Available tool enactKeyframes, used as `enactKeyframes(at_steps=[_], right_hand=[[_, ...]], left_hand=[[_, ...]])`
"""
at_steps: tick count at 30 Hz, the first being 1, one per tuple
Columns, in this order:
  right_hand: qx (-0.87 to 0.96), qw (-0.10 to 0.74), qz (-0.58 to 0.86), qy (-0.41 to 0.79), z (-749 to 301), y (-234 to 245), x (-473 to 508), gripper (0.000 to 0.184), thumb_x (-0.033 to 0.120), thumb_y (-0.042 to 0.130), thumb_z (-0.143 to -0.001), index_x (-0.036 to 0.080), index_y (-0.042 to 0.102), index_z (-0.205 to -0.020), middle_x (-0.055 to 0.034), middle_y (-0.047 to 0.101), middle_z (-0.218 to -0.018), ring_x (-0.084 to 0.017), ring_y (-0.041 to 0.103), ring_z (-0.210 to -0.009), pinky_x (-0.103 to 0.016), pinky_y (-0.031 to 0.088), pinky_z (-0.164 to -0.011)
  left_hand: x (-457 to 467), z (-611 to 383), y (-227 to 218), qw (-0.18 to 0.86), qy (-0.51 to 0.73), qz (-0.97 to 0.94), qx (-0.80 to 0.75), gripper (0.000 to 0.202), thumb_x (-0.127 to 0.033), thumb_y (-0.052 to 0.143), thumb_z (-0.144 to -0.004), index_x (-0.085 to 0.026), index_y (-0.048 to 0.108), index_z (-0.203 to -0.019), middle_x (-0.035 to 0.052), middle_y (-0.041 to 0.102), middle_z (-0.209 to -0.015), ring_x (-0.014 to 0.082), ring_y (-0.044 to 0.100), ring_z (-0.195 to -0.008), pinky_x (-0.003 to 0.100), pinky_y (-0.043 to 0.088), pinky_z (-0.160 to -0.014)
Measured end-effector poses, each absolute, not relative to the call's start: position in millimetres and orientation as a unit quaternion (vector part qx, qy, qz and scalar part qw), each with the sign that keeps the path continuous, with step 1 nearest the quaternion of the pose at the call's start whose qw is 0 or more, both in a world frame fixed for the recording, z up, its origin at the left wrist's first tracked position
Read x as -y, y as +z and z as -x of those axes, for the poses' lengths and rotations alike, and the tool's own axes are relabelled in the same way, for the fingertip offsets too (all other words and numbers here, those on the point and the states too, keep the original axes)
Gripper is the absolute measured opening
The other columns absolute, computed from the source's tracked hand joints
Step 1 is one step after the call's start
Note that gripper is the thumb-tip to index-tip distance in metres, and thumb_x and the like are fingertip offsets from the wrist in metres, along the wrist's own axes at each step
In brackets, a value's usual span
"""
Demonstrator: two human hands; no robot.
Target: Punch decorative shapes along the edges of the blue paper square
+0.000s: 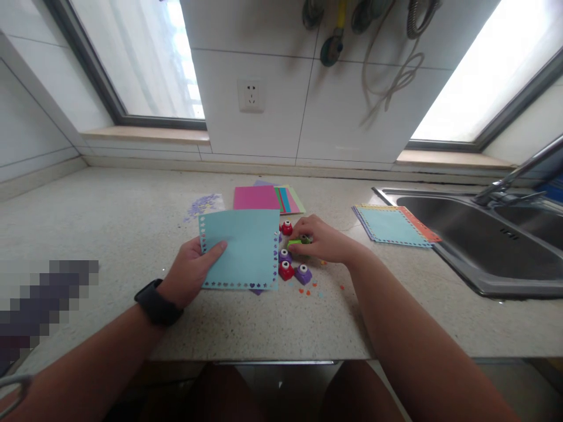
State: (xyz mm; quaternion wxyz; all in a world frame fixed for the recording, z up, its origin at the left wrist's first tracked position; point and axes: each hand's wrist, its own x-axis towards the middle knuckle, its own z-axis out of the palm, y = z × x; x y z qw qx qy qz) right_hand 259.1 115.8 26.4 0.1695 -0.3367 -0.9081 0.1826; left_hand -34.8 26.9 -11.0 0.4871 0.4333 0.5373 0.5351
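Observation:
My left hand (190,271) pinches the lower left edge of a light blue paper sheet (244,246) whose borders are punched with small shapes. It holds the sheet just above the speckled counter (109,228). My right hand (323,239) is closed on a green craft punch (299,240) resting on the counter beside the sheet. Around it lie small punches: a red one (287,228) behind, a purple one (285,255), another red one (285,270) and a purple one (303,274) in front.
A stack of coloured sheets, pink on top (256,198), lies behind the blue sheet. Purple paper scraps (201,205) sit to its left. Punched sheets (391,226) lie by the steel sink (484,246) at right. Tiny confetti (308,290) dots the counter.

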Motion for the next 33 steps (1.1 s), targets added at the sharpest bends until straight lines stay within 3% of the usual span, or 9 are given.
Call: enactKeyframes(at_steps=[5, 11, 14, 21, 25, 33], right_hand=[[0.904, 0.129, 0.384, 0.141, -260, 22, -117, 0.022, 0.044, 0.067, -0.089, 0.027, 0.081, -0.091, -0.0112, 0.065, -0.104, -0.03, 0.052, -0.108, -0.049, 0.039, -0.098], [0.902, 0.106, 0.4, 0.124, -259, 19, -117, 0.028, 0.045, 0.057, -0.096, 0.03, 0.079, -0.105, -0.0112, 0.065, -0.111, -0.032, 0.05, -0.111, -0.051, 0.038, -0.098], [0.9, 0.119, 0.403, 0.12, -258, 19, -116, 0.027, 0.039, 0.057, -0.096, 0.027, 0.075, -0.112, -0.0116, 0.066, -0.112, -0.031, 0.051, -0.111, -0.05, 0.039, -0.098], [0.892, 0.183, 0.401, 0.101, -260, 25, -119, 0.022, 0.025, 0.052, -0.098, 0.022, 0.074, -0.104, -0.0096, 0.071, -0.106, -0.027, 0.057, -0.106, -0.045, 0.04, -0.097], [0.879, 0.23, 0.411, 0.07, -266, 22, -125, 0.021, 0.023, 0.052, -0.097, 0.019, 0.072, -0.102, -0.0105, 0.071, -0.106, -0.026, 0.059, -0.104, -0.042, 0.042, -0.095], [0.837, 0.264, 0.476, 0.042, -266, 4, -138, 0.03, 0.022, 0.05, -0.097, 0.018, 0.067, -0.121, -0.0091, 0.074, -0.101, -0.024, 0.062, -0.094, -0.038, 0.044, -0.088]], left_hand=[[-27, 34, -11, 0.49, 0.533, -0.433, -0.538, 0.037, -0.044, 0.08, -0.075, -0.015, 0.072, -0.097, 0.005, 0.079, -0.082, 0.0217, 0.073, -0.067, 0.033, 0.061, -0.062], [-26, 33, -9, 0.5, 0.532, -0.428, -0.533, 0.034, -0.041, 0.08, -0.076, -0.016, 0.072, -0.098, 0.0036, 0.078, -0.08, 0.0203, 0.073, -0.065, 0.031, 0.061, -0.061], [-26, 33, -9, 0.508, 0.528, -0.43, -0.527, 0.034, -0.041, 0.079, -0.077, -0.016, 0.071, -0.098, 0.0037, 0.079, -0.081, 0.0196, 0.072, -0.064, 0.031, 0.061, -0.06], [-28, 34, -11, 0.527, 0.539, -0.41, -0.513, 0.027, -0.036, 0.079, -0.079, -0.017, 0.07, -0.097, 0.0038, 0.08, -0.086, 0.0196, 0.074, -0.067, 0.031, 0.062, -0.065], [-33, 38, -7, 0.541, 0.586, -0.355, -0.488, 0.03, -0.028, 0.077, -0.08, -0.017, 0.068, -0.106, 0.0051, 0.08, -0.092, 0.0211, 0.076, -0.074, 0.034, 0.063, -0.071], [-51, 59, -9, 0.48, 0.646, -0.315, -0.502, 0.029, -0.027, 0.075, -0.08, -0.018, 0.069, -0.108, 0.0068, 0.079, -0.099, 0.0248, 0.076, -0.083, 0.038, 0.064, -0.074]])
